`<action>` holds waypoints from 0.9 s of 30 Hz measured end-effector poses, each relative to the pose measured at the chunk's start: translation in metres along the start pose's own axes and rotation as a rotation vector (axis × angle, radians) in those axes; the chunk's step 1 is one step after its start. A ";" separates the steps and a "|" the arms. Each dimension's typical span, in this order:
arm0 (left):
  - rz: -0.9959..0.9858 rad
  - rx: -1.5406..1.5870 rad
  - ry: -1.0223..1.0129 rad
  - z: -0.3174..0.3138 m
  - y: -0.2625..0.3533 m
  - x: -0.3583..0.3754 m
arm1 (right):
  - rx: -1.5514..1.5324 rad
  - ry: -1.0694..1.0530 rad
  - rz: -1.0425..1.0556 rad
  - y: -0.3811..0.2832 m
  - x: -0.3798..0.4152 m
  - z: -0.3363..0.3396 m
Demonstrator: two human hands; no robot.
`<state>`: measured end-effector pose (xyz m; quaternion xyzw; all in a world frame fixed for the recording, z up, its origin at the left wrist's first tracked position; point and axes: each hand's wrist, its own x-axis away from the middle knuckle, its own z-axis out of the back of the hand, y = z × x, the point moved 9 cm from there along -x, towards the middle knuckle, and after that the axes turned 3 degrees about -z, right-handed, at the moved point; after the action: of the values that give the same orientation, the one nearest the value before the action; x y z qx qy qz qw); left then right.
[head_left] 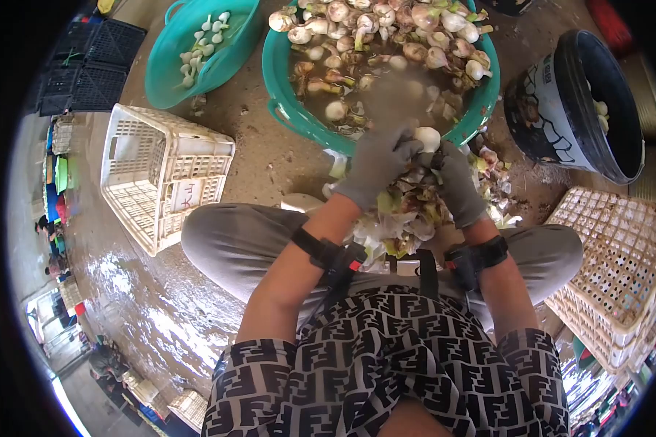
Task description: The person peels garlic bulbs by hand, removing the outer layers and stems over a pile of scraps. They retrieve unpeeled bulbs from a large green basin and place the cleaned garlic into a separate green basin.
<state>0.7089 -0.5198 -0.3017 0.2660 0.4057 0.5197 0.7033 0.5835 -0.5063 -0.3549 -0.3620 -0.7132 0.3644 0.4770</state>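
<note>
Between my two hands, at the near rim of a big green tub (310, 131), is a peeled white garlic bulb (427, 139). My left hand (377, 166), in a grey glove, grips the bulb from its left side with bent fingers. My right hand (457, 182), gloved alike, closes on the bulb's lower right, where the stem end is hidden by the fingers. Unpeeled garlic bulbs (415, 51) with stem stubs fill the tub's far side and float in its murky brown water. Beneath my hands lies a heap of peeled skins and leaves (404, 222).
A smaller green basin (169, 62) at upper left holds several white bulbs. An off-white crate (197, 156) lies on the left, and upturned crates (612, 255) stand at right. A black bucket (561, 109) with bulbs stands tilted at upper right. The floor (153, 291) is wet.
</note>
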 end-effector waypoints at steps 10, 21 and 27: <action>0.058 -0.303 -0.058 -0.011 -0.009 -0.007 | 0.123 0.149 -0.082 0.021 -0.006 0.018; -0.050 -0.254 -0.048 -0.003 -0.042 -0.017 | -0.114 -0.262 -0.094 -0.024 0.021 -0.023; 0.805 1.045 -0.230 -0.054 -0.095 0.008 | -0.393 -0.253 -0.244 -0.004 0.002 0.000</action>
<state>0.7135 -0.5449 -0.4087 0.7560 0.3953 0.4452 0.2721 0.5816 -0.5064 -0.3502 -0.3106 -0.8627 0.2010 0.3448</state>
